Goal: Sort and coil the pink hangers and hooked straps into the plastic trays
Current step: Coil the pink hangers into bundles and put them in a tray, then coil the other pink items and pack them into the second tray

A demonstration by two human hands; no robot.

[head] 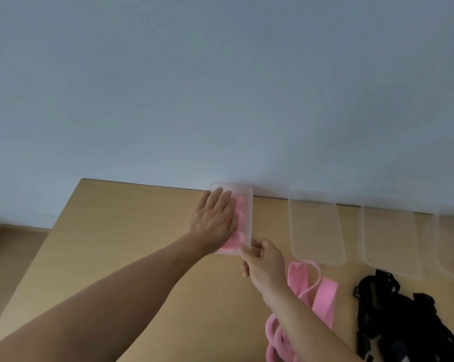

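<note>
Left hand (pixel 213 220) lies flat, straight fingers pressing the coiled pink pieces (pixel 241 205) inside a translucent rectangular plastic tray (pixel 249 202) at the far edge of the light wooden desk (pixel 129 244), while the right hand (pixel 266 259) pinches that tray's near right corner. To its right lie more clear plastic trays (pixel 317 231); nearer, beside the right forearm, lie loose pink straps (pixel 322 293) and a heap of black straps (pixel 393 309).

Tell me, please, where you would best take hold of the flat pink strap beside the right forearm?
Probably its upper end, pinched across the width from the right: the flat pink strap lies bare on the table there, while the right forearm and a thin pink loop crowd its left side.
</note>
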